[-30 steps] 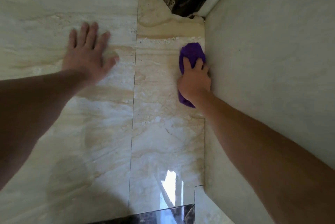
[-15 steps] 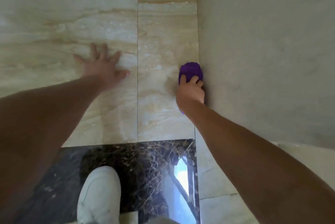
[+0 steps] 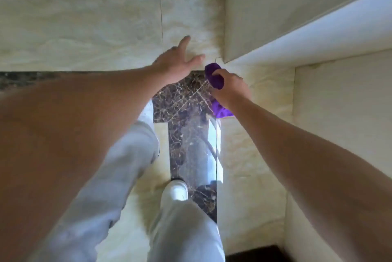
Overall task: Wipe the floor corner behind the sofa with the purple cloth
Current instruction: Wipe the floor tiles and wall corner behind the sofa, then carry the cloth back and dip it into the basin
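My right hand (image 3: 230, 89) is closed around the purple cloth (image 3: 215, 78), which bunches out above my knuckles and below my wrist. It hovers over the edge of the dark marble strip (image 3: 182, 100), just below the corner of the cream wall (image 3: 275, 7). My left hand (image 3: 177, 61) is beside it to the left, fingers spread, over the beige floor tile (image 3: 84, 18); I cannot tell if it touches the floor. No sofa is in view.
My legs in light trousers (image 3: 127, 155) and a white shoe (image 3: 175, 190) stand on the dark strip and beige tiles below my hands. A cream wall face (image 3: 339, 113) runs down the right side. A dark patch (image 3: 254, 253) lies at the bottom right.
The view has pulled back and tilted down, bringing my legs into sight. My right hand drew the cloth back from the wall base onto the dark strip. My left hand moved next to it.
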{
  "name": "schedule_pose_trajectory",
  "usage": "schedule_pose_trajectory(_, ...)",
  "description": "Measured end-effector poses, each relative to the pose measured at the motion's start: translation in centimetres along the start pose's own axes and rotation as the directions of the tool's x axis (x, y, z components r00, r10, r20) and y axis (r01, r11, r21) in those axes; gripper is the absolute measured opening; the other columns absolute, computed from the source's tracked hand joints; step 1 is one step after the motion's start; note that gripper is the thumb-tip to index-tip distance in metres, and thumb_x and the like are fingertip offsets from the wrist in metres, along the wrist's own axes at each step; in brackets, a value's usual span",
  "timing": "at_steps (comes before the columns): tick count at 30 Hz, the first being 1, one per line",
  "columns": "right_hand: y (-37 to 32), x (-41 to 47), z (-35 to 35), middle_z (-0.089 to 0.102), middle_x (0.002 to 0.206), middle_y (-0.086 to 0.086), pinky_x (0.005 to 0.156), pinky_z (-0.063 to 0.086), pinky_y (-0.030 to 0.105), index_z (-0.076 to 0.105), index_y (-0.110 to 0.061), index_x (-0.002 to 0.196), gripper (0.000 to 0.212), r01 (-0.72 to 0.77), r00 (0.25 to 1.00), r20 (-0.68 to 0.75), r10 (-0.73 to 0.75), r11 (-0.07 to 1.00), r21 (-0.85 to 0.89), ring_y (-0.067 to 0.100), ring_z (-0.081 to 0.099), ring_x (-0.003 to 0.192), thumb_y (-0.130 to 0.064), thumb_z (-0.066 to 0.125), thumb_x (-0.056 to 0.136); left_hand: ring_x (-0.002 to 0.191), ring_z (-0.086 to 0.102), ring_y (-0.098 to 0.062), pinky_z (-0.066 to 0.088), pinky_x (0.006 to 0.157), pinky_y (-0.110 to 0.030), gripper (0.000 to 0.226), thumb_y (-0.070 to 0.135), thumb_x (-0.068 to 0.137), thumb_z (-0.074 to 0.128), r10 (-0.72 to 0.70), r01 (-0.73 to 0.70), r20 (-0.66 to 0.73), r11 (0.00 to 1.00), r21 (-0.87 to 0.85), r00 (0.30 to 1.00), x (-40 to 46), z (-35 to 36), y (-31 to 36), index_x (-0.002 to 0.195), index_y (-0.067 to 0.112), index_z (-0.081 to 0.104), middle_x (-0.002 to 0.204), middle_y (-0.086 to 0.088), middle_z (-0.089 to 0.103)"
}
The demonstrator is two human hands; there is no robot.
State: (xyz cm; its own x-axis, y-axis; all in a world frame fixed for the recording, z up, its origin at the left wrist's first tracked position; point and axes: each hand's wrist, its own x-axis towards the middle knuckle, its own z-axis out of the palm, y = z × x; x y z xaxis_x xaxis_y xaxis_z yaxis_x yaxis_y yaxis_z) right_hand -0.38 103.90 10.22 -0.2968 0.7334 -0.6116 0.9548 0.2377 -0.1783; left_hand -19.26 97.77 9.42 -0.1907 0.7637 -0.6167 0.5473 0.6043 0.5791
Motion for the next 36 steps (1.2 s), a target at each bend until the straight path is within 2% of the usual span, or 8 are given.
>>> schedule_pose_trajectory(5,-1.0,-11.4,-7.4,0.064,0.125,0.003,0.08,0.047,0.029,0.063,-0.039,0.128,0.053,0.125,0.992,-0.058,-0.116,0.976,0.179,0.025,0.065,0.103,-0.033,0.063,0.075,0.098,0.073,-0.038,0.062,0.087,-0.053,0.087,0.083,0.089,0.035,-0.221,0.446,0.464,0.769,-0.457,0.858,-9.6,-1.1,9.3,0.133,0.011,0.056,0.124,-0.023,0.068)
schedule_pose_trajectory(8,-0.9,-18.0,-10.5,0.065,0.125,0.001,0.085,0.048,0.025,0.066,-0.036,0.126,0.06,0.119,0.988,-0.133,-0.082,0.944,0.308,0.02,0.065,0.105,-0.038,0.056,0.067,0.081,0.08,-0.033,0.065,0.073,-0.046,0.071,0.081,0.088,0.04,-0.246,0.461,0.432,0.723,-0.515,0.868,-14.9,-1.0,12.9,0.1,0.015,0.064,0.102,-0.02,0.078)
schedule_pose_trajectory(12,-0.4,-25.7,-12.9,0.063,0.129,-0.009,0.088,0.053,0.032,0.068,-0.036,0.12,0.054,0.061,0.985,-0.171,0.01,0.912,0.406,0.018,0.065,0.107,-0.02,0.058,0.07,0.073,0.08,-0.024,0.065,0.064,-0.04,0.052,0.072,0.092,0.049,-0.248,0.457,0.412,0.696,-0.554,0.877,-20.1,-0.8,17.2,0.096,0.022,0.065,0.074,-0.003,0.081)
schedule_pose_trajectory(18,0.7,-35.5,-13.4,0.056,0.146,-0.005,0.099,0.047,0.028,0.072,-0.03,0.12,0.052,-0.114,0.933,-0.214,0.291,0.799,0.59,0.017,0.059,0.127,-0.016,0.062,0.072,0.087,0.077,-0.019,0.06,0.067,-0.032,0.029,0.045,0.1,0.054,-0.188,0.495,0.561,0.735,-0.464,0.806,-25.7,0.9,22.0,0.105,0.021,0.07,0.099,-0.003,0.078)
schedule_pose_trajectory(23,-1.2,-45.3,-12.0,0.053,0.149,0.006,0.111,0.04,0.031,0.071,-0.025,0.126,0.047,-0.156,0.833,-0.242,0.497,0.631,0.76,0.022,0.048,0.139,-0.034,0.074,0.08,0.11,0.074,-0.031,0.063,0.087,-0.043,0.048,0.04,0.093,0.063,-0.178,0.44,0.583,0.829,-0.345,0.793,-32.4,2.1,24.1,0.131,0.01,0.066,0.126,-0.014,0.074)
schedule_pose_trajectory(27,-2.8,-54.5,-7.9,0.061,0.136,0.001,0.106,0.042,0.028,0.065,-0.021,0.128,0.041,-0.264,0.559,-0.152,0.815,0.349,0.899,0.015,0.055,0.126,-0.041,0.062,0.093,0.101,0.075,-0.029,0.059,0.081,-0.039,0.05,0.036,0.09,0.066,-0.167,0.405,0.618,0.874,-0.267,0.768,-39.5,4.3,23.8,0.132,0.009,0.065,0.125,-0.013,0.074)
schedule_pose_trajectory(31,-4.7,-61.8,-2.4,0.07,0.107,-0.01,0.094,0.05,0.032,0.065,-0.02,0.114,0.04,-0.189,0.274,0.339,0.9,-0.295,0.937,0.004,0.066,0.097,-0.053,0.053,0.096,0.111,0.073,-0.031,0.059,0.092,-0.044,0.052,0.033,0.091,0.065,-0.148,0.407,0.678,0.882,-0.239,0.72,-46.6,7.0,21.2,0.135,0.004,0.063,0.127,-0.015,0.073)
schedule_pose_trajectory(36,-9.9,-68.6,3.4,0.074,0.12,0.001,0.086,0.06,0.045,0.065,-0.022,0.122,0.05,0.252,0.386,0.652,0.652,-0.755,0.606,0.022,0.071,0.109,-0.062,0.046,0.098,0.117,0.071,-0.033,0.06,0.089,-0.048,0.053,0.037,0.094,0.064,-0.139,0.35,0.764,0.929,-0.119,0.63,-55.7,8.6,16.9,0.136,0.006,0.061,0.127,-0.014,0.073)
